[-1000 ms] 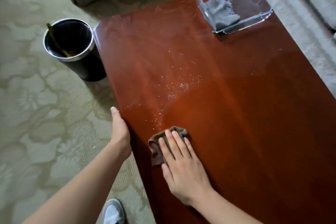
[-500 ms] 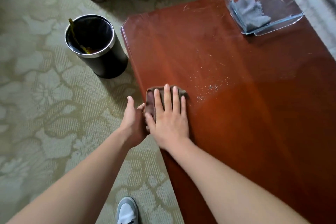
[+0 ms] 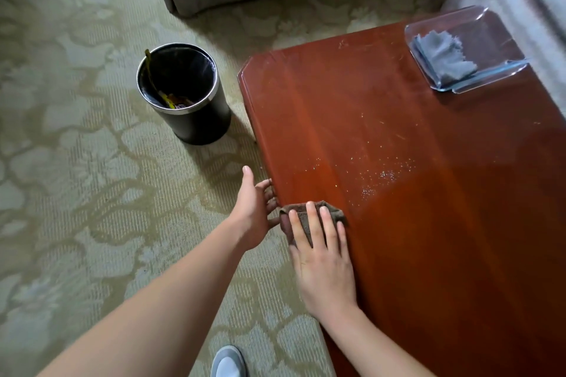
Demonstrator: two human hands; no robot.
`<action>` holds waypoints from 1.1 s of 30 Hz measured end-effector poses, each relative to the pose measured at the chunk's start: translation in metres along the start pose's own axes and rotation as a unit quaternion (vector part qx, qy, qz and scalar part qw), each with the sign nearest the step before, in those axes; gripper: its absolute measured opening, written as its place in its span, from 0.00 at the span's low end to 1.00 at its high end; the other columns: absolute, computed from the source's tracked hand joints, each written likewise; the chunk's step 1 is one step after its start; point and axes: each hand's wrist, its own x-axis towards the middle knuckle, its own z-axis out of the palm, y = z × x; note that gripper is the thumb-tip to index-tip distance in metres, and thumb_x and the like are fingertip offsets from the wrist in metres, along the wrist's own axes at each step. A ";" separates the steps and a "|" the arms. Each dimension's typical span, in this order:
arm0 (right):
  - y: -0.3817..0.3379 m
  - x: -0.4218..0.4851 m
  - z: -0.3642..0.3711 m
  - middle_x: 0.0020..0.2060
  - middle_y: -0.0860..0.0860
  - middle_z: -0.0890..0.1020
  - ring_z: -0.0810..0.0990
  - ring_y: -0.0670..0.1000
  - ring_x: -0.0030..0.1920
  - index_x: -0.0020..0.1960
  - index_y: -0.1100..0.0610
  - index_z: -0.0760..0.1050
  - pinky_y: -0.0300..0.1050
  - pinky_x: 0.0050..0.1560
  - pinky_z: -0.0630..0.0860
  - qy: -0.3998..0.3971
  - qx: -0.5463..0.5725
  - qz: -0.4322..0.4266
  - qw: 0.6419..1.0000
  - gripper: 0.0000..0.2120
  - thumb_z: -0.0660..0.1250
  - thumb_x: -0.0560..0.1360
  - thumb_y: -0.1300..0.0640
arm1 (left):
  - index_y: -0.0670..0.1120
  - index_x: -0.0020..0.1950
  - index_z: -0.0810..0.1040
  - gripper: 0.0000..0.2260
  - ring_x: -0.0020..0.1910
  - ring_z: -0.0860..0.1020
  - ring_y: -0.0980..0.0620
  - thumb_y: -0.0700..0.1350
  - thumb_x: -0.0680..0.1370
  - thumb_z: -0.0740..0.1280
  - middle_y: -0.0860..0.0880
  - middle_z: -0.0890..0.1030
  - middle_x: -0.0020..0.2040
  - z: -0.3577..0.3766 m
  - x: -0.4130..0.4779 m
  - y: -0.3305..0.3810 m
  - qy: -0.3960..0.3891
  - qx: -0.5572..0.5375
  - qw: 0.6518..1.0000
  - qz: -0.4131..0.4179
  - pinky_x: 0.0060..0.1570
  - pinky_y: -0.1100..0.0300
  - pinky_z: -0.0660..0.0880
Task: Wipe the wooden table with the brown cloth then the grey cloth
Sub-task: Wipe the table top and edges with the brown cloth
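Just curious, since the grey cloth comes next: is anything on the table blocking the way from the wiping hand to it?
Nothing visible does. Between the right hand on the brown cloth and the grey cloth in its clear tray lies bare wooden table, with only scattered crumbs.

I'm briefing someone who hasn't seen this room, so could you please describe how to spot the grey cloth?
Find the reddish wooden table, then its far right corner, where a clear glass dish sits. The grey cloth lies crumpled inside it, unlike the brown cloth under the right hand.
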 end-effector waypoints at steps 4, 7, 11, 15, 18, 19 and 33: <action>-0.007 0.051 -0.014 0.84 0.55 0.55 0.53 0.59 0.84 0.85 0.48 0.51 0.62 0.81 0.49 0.007 0.002 0.018 1.000 0.30 0.49 0.85 0.43 | 0.48 0.72 0.75 0.39 0.60 0.83 0.52 0.74 0.80 0.43 0.52 0.86 0.60 -0.003 0.005 0.018 -0.012 -0.026 0.999 -0.015 0.62 0.47 0.77; -0.017 0.105 -0.025 0.85 0.55 0.54 0.51 0.60 0.84 0.85 0.49 0.51 0.62 0.82 0.47 0.009 0.014 0.016 1.000 0.30 0.45 0.85 0.43 | 0.52 0.75 0.75 0.39 0.67 0.80 0.49 0.74 0.80 0.42 0.52 0.84 0.65 -0.003 0.006 0.029 -0.018 -0.022 0.999 -0.020 0.69 0.43 0.74; -0.030 0.193 -0.043 0.85 0.54 0.50 0.46 0.58 0.85 0.86 0.47 0.48 0.62 0.83 0.45 0.012 0.042 0.009 0.999 0.30 0.49 0.86 0.43 | 0.53 0.69 0.80 0.38 0.66 0.79 0.48 0.74 0.80 0.42 0.49 0.85 0.64 0.000 0.012 0.041 -0.013 -0.024 1.000 -0.005 0.73 0.40 0.70; -0.026 0.229 -0.055 0.85 0.53 0.48 0.44 0.57 0.85 0.86 0.46 0.47 0.62 0.83 0.44 -0.001 0.040 -0.013 0.999 0.31 0.50 0.86 0.42 | 0.50 0.66 0.82 0.40 0.56 0.78 0.49 0.74 0.80 0.43 0.49 0.84 0.60 0.007 0.018 0.051 0.025 -0.034 0.999 0.007 0.73 0.41 0.70; -0.004 0.185 -0.049 0.85 0.53 0.46 0.43 0.56 0.85 0.86 0.47 0.47 0.62 0.83 0.45 0.003 0.043 -0.024 0.999 0.30 0.45 0.85 0.42 | 0.51 0.67 0.82 0.39 0.62 0.82 0.48 0.74 0.80 0.43 0.48 0.86 0.61 0.020 0.016 0.059 0.067 -0.011 0.998 0.017 0.73 0.42 0.71; 0.007 0.159 -0.046 0.85 0.53 0.45 0.43 0.56 0.85 0.86 0.48 0.47 0.62 0.83 0.45 -0.006 0.041 -0.032 0.999 0.30 0.44 0.86 0.42 | 0.51 0.66 0.82 0.39 0.64 0.81 0.46 0.74 0.80 0.42 0.48 0.86 0.62 0.027 0.017 0.060 0.085 0.003 0.996 0.018 0.73 0.42 0.71; 0.123 0.026 -0.022 0.84 0.54 0.58 0.56 0.57 0.83 0.84 0.47 0.54 0.65 0.78 0.55 -0.021 -0.013 -0.082 0.996 0.32 0.55 0.82 0.40 | 0.42 0.70 0.78 0.37 0.66 0.76 0.33 0.64 0.86 0.40 0.37 0.80 0.67 0.094 0.042 0.057 0.464 0.248 0.846 0.081 0.69 0.42 0.66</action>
